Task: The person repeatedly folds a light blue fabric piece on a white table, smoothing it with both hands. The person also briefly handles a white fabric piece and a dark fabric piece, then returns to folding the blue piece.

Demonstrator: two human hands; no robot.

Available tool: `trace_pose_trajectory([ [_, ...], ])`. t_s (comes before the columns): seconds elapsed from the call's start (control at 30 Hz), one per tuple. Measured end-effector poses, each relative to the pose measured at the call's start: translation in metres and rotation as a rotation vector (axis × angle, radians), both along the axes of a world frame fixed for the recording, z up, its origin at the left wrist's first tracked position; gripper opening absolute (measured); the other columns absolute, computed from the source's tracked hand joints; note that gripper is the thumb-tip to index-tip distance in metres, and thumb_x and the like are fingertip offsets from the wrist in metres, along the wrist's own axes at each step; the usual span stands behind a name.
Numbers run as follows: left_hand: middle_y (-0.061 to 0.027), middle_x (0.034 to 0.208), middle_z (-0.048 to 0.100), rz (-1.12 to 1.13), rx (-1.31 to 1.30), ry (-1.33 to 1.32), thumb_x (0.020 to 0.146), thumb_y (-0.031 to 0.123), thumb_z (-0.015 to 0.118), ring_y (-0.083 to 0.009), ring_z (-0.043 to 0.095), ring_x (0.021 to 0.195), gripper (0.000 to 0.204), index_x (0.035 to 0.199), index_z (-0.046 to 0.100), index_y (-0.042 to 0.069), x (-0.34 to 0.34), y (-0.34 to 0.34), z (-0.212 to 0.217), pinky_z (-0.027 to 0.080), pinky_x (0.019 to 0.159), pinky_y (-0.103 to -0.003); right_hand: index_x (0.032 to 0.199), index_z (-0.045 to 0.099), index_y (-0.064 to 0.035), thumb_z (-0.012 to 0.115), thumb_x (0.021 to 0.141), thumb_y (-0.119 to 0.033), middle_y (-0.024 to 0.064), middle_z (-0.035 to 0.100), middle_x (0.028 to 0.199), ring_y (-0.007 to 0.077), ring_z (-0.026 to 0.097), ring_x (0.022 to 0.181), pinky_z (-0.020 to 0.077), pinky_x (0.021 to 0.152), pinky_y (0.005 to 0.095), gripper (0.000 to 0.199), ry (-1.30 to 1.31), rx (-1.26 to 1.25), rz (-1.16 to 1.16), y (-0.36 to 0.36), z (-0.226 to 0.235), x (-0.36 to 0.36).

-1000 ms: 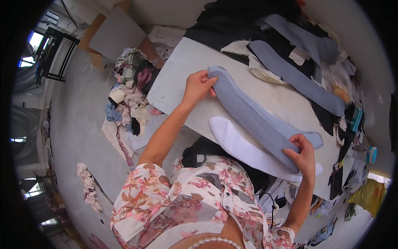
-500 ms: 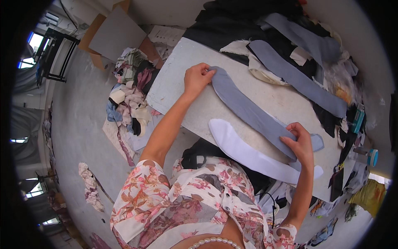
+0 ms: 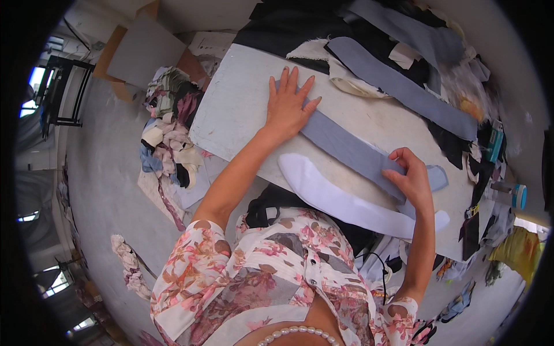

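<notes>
A long grey-blue fabric strip [image 3: 352, 150] lies slantwise across the pale work table [image 3: 236, 86]. My left hand [image 3: 288, 106] is pressed flat on its far left end, fingers spread, covering most of that end. At the near right end, my right hand [image 3: 411, 176] has its thumb on the strip and its fingers bent at the upper edge, pinching the cloth. Another grey-blue rounded end [image 3: 437, 177] shows beyond my right hand. Closer to my body lies a white curved fabric strip [image 3: 340, 205] with rounded ends, touched by neither hand; my right forearm crosses over it.
Another grey-blue strip [image 3: 398, 92] rests on black cloth [image 3: 300, 26] and cream scraps at the back right. A teal box [image 3: 494, 144] stands at the right edge. Left of the table are a heap of fabric scraps [image 3: 173, 135] and a cardboard box [image 3: 107, 57].
My left hand has gone from pinching the strip's far end to lying flat on it with spread fingers. The strip lies straighter. My right hand stays near the other end.
</notes>
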State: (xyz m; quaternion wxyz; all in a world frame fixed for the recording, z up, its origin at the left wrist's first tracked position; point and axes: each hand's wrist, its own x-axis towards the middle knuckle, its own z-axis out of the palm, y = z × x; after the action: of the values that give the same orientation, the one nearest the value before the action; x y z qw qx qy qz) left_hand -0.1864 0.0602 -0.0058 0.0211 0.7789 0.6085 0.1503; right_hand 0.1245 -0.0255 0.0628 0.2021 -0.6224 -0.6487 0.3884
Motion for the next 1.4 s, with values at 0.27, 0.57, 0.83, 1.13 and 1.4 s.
trace_pose_trajectory([
  [0.27, -0.0195, 0.157, 0.024, -0.197, -0.051, 0.071, 0.097, 0.051, 0.046, -0.0350, 0.012, 0.148, 0.061, 0.147, 0.042, 0.017, 0.033, -0.021, 0.014, 0.002, 0.117, -0.058, 0.100, 0.060, -0.0056, 0.076, 0.071, -0.011, 0.0078, 0.062, 0.075, 0.0202, 0.055, 0.066, 0.0453, 0.064, 0.0325, 0.034, -0.018, 0.006, 0.004, 0.000, -0.001, 0.004],
  [0.57, -0.0187, 0.156, 0.026, -0.193, -0.039, 0.078, 0.097, 0.049, 0.045, -0.0332, 0.013, 0.148, 0.057, 0.146, 0.044, 0.019, 0.034, -0.022, 0.008, 0.003, 0.118, -0.056, 0.105, 0.059, -0.0081, 0.073, 0.075, -0.009, 0.0071, 0.062, 0.075, 0.0233, 0.060, 0.067, 0.0460, 0.063, 0.0342, 0.033, -0.153, 0.094, -0.075, -0.001, -0.010, 0.022],
  [0.83, -0.0162, 0.156, 0.028, -0.188, -0.017, 0.044, 0.100, 0.045, 0.042, -0.0328, 0.016, 0.148, 0.052, 0.147, 0.043, 0.022, 0.032, -0.021, 0.002, 0.003, 0.118, -0.054, 0.104, 0.058, -0.0086, 0.072, 0.077, -0.008, 0.0070, 0.061, 0.073, 0.0233, 0.059, 0.064, 0.0440, 0.059, 0.0357, 0.030, -0.120, 0.153, -0.130, -0.009, -0.006, 0.018],
  [1.13, -0.0176, 0.156, 0.028, -0.270, -0.012, 0.100, 0.100, 0.041, 0.044, -0.0321, 0.017, 0.147, 0.052, 0.146, 0.042, 0.018, 0.061, -0.031, 0.016, 0.006, 0.118, -0.055, 0.104, 0.058, -0.0104, 0.073, 0.078, -0.010, 0.0072, 0.061, 0.073, 0.0262, 0.061, 0.065, 0.0451, 0.059, 0.0374, 0.030, -0.182, 0.217, -0.120, -0.006, -0.023, 0.017],
  [1.4, -0.0161, 0.156, 0.027, -0.649, -0.154, -0.018, 0.097, 0.044, 0.046, -0.0278, 0.018, 0.148, 0.059, 0.146, 0.041, 0.010, 0.139, -0.048, 0.013, 0.006, 0.120, -0.052, 0.104, 0.059, -0.0096, 0.075, 0.076, -0.013, 0.0081, 0.063, 0.074, 0.0266, 0.062, 0.068, 0.0464, 0.061, 0.0357, 0.032, -0.168, 0.164, -0.116, -0.007, -0.017, 0.025],
])
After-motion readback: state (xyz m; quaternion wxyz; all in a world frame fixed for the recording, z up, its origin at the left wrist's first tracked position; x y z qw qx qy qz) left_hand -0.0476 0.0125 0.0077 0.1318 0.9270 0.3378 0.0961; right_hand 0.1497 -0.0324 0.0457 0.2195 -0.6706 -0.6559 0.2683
